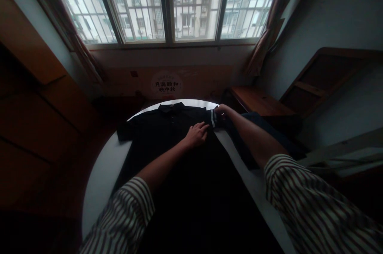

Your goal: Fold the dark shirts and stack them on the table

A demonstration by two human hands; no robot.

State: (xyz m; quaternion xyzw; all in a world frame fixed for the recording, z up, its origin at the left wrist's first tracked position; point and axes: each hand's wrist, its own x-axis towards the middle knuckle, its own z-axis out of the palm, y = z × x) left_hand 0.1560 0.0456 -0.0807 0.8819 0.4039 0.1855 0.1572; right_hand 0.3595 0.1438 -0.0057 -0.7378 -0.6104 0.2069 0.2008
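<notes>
A black polo shirt [172, 158] lies spread on a round white table [101, 190]. Its collar and buttoned placket are at the far end, and its lower part runs toward me into deep shadow. My left hand [197, 133] rests flat on the upper chest near the right sleeve, fingers stretched out and slightly apart. At the end of that sleeve, my right hand [222, 111] is closed on the edge beside the white-striped cuff [213, 118]. Some of its fingers are hard to see in the dim light. The other sleeve lies spread to the left.
Dark blue folded cloth [257, 120], perhaps jeans, lies at the table's right side. Beyond it stand a low wooden bench [254, 100] and a leaning wooden frame [317, 82]. A wooden cabinet [30, 106] is on the left. Barred windows [167, 6] with curtains are ahead.
</notes>
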